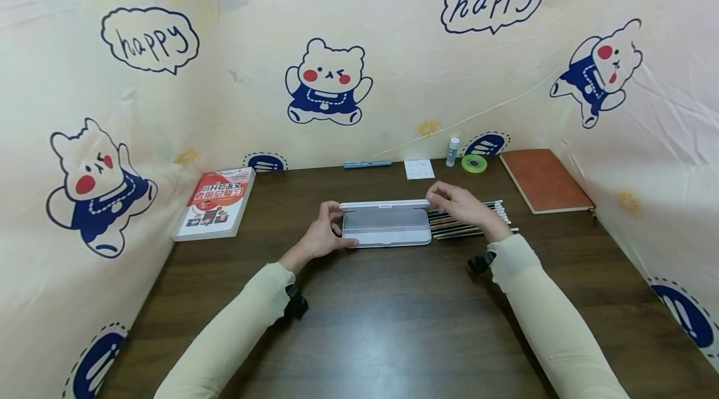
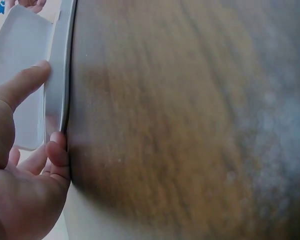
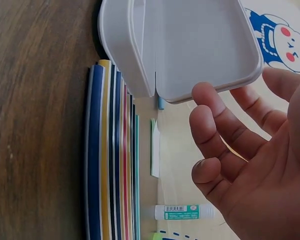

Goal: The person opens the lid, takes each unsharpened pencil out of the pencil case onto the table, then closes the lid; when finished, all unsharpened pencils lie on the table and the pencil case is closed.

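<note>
A pale grey pencil case (image 1: 386, 236) lies on the table with its lid (image 1: 367, 206) swung up at the back, its inside bare. My left hand (image 1: 321, 235) grips the case's left end, and in the left wrist view the thumb (image 2: 27, 82) presses on the rim. At the other end my right hand (image 1: 457, 202) holds the lid's right corner; the right wrist view shows its fingertips (image 3: 205, 95) at the lid's edge. Just right of the case, below the right hand, several colored pencils (image 1: 457, 228) lie side by side.
A red-and-white book (image 1: 219, 204) lies at the left, a brown notebook (image 1: 545, 180) at the right. Along the back are a blue pen (image 1: 367, 164), a white paper (image 1: 419, 169), a glue stick (image 1: 452, 152) and a green tape roll (image 1: 474, 163). Patterned cloth (image 1: 236, 93) hangs around the table.
</note>
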`<state>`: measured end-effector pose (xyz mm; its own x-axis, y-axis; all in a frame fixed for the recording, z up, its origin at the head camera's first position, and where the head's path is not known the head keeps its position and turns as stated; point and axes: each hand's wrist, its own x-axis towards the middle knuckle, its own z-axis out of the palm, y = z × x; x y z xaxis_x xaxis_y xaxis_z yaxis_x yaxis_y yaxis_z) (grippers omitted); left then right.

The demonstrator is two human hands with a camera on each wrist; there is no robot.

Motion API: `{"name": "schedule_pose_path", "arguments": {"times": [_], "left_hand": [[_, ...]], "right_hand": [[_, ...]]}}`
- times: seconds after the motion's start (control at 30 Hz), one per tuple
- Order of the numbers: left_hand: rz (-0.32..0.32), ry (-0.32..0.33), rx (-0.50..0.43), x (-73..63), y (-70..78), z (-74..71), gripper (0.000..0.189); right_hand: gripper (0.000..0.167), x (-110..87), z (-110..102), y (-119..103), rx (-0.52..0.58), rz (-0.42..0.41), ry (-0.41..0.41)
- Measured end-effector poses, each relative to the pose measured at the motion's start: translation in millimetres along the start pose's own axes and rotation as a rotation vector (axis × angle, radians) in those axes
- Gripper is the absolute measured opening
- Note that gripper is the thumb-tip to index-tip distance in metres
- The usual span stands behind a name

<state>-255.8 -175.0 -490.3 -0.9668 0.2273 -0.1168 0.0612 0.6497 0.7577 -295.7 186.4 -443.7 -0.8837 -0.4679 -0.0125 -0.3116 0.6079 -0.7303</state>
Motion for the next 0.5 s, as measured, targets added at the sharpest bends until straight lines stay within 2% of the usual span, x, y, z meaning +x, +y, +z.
{"name": "schedule_pose_path", "arguments": {"times": [0.13,0.27,0.5], "left_hand": [[0.020,-0.010,0.009,-2.3,0.0,-1.6,0.086],[0.034,-0.018,0.003,-4.5,-1.2,-4.8,0.075],[-0.004,-0.015,0.006,-7.3,-0.3,-9.4,0.061]], "right_hand": [[0.024,-3.0,3.5,1.0,-0.021,-0.029,-0.015],[0.022,-5.9,6.7,3.0,-0.069,-0.037,-0.036],[0.037,-11.1,9.9,4.5,-0.127,-0.039,-0.087]]}}
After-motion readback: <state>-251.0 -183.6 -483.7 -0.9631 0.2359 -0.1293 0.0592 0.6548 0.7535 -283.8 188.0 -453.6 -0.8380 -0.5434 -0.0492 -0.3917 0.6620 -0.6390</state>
